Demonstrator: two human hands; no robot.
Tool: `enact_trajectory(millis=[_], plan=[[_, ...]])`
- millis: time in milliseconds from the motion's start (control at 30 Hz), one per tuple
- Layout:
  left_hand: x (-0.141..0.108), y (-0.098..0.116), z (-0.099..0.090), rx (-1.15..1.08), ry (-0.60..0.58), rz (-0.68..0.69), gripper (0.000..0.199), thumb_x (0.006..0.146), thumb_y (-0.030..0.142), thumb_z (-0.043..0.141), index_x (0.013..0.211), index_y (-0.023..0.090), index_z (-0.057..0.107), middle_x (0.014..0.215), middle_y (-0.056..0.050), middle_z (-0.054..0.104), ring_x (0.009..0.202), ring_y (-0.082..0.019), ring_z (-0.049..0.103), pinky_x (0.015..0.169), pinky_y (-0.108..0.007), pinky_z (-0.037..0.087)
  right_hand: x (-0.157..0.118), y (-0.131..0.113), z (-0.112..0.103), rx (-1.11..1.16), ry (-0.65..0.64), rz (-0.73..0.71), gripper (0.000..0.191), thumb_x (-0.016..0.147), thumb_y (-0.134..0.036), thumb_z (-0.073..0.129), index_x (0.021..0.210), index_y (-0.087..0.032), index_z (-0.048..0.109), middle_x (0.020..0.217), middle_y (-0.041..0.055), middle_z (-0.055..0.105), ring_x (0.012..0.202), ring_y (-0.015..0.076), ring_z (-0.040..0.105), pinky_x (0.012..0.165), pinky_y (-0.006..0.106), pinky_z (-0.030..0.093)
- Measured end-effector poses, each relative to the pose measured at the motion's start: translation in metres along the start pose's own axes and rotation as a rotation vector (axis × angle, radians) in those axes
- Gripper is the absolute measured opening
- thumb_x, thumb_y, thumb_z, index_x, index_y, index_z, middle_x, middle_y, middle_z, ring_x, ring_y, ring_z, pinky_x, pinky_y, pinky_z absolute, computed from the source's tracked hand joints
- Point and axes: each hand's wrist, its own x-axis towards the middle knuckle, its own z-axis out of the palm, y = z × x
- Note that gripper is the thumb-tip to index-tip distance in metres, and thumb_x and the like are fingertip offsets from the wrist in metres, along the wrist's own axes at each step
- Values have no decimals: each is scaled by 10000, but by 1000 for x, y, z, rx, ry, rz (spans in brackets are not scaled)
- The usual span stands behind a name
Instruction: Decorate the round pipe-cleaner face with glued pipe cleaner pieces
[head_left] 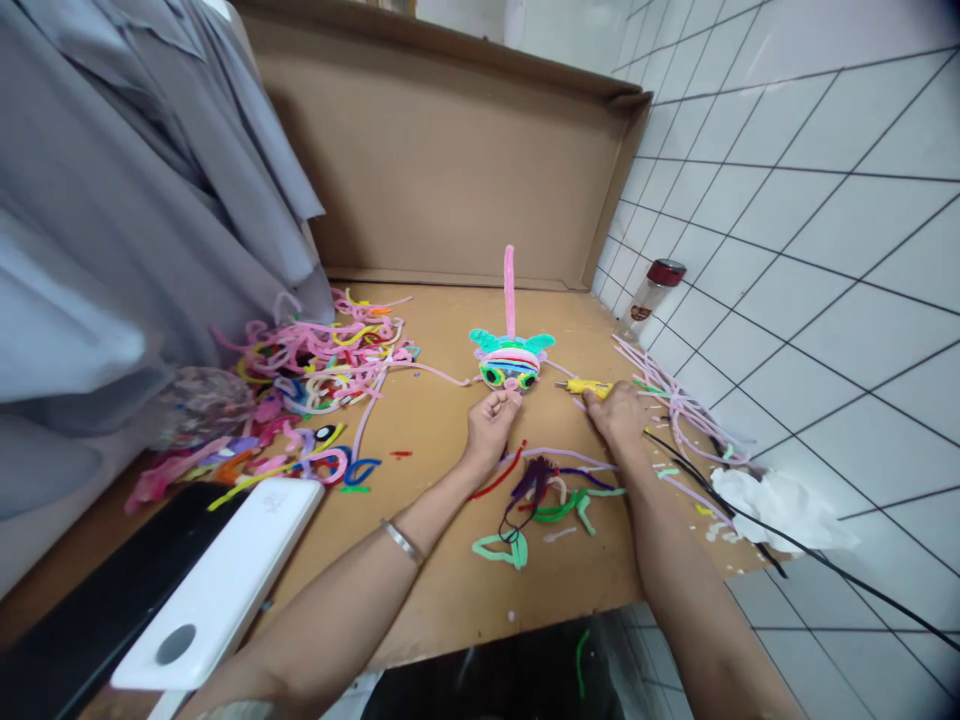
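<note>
A pipe-cleaner animal figure (511, 362) with green ears, yellow-green ringed eyes and a pink snout is at the middle of the table. From behind its head a pink pipe cleaner (510, 290) stands straight up. My left hand (492, 425) is closed at the figure's lower front edge, fingertips pinched by the snout. My right hand (619, 412) is wrapped round a yellow glue gun (588, 387), its tip pointing left toward the figure, a short gap away. The palm hides part of the glue gun's body.
Tangled pipe cleaners (322, 350) heap at the left, near a white power bank (225, 580). Loose pieces (551, 490) lie between my arms. At right are a lilac bundle (682, 400), a red-lidded jar (651, 298), white tissue (780, 508) and a black cord (817, 557). Cardboard (450, 160) stands behind.
</note>
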Motion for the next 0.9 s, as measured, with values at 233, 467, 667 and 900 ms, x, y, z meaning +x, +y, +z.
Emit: enact_trajectory(millis=[233, 467, 667, 900], plan=[[-1, 1, 0, -48, -4, -19, 473, 608, 564, 778, 706, 135, 604, 536, 78, 388, 507, -46, 309, 513, -189, 243, 5, 3, 2, -91, -76, 83, 595, 809, -523, 549, 1123, -21, 608, 1128, 275, 635, 1071, 389, 614, 852, 459, 470], [-1, 3, 0, -121, 21, -73, 488, 594, 546, 800, 756, 133, 598, 475, 116, 305, 417, -21, 195, 436, -197, 122, 9, 10, 7, 81, -1, 92, 387, 708, -486, 620, 829, -126, 694, 832, 198, 692, 793, 323, 653, 655, 373, 460], [-1, 9, 0, -278, 22, -120, 460, 588, 499, 820, 746, 144, 572, 469, 126, 287, 383, -11, 176, 407, -186, 109, 11, 4, -1, 639, 355, 131, 389, 690, -523, 597, 836, -164, 620, 715, 61, 650, 636, 201, 551, 599, 310, 418], [6, 13, -7, -420, 83, -107, 458, 569, 423, 857, 739, 153, 530, 450, 136, 274, 372, -5, 183, 393, -166, 106, -29, -32, -7, 895, 90, -122, 411, 670, -576, 621, 775, -180, 582, 663, 13, 619, 591, 162, 508, 574, 278, 395]])
